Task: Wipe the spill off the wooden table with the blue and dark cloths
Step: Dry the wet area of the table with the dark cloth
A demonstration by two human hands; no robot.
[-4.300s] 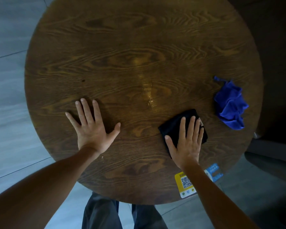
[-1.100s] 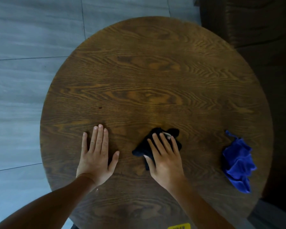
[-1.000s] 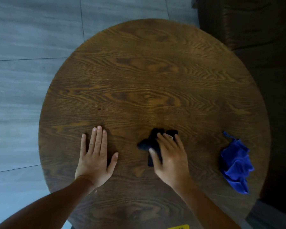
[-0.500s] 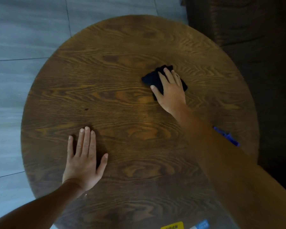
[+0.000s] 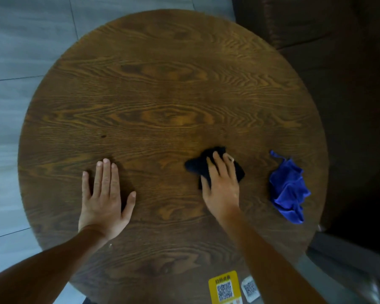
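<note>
The right hand's [image 5: 223, 189] fingers [image 5: 217, 165] lie flat, pressing the dark cloth [image 5: 196, 166] onto the wooden surface [image 5: 162, 88]; the left hand [image 5: 103, 198] rests spread and empty. The blue cloth [image 5: 287, 189] (crumpled, near the right edge) looks soft and light, easily gathered by any fold.

Both bare forearms reach forward from the lower edge. The left hand [image 5: 104, 199] lies flat, palm down, fingers together and thumb splayed. The right hand [image 5: 222, 187] presses palm down, fingers extended and slightly spread.
</note>
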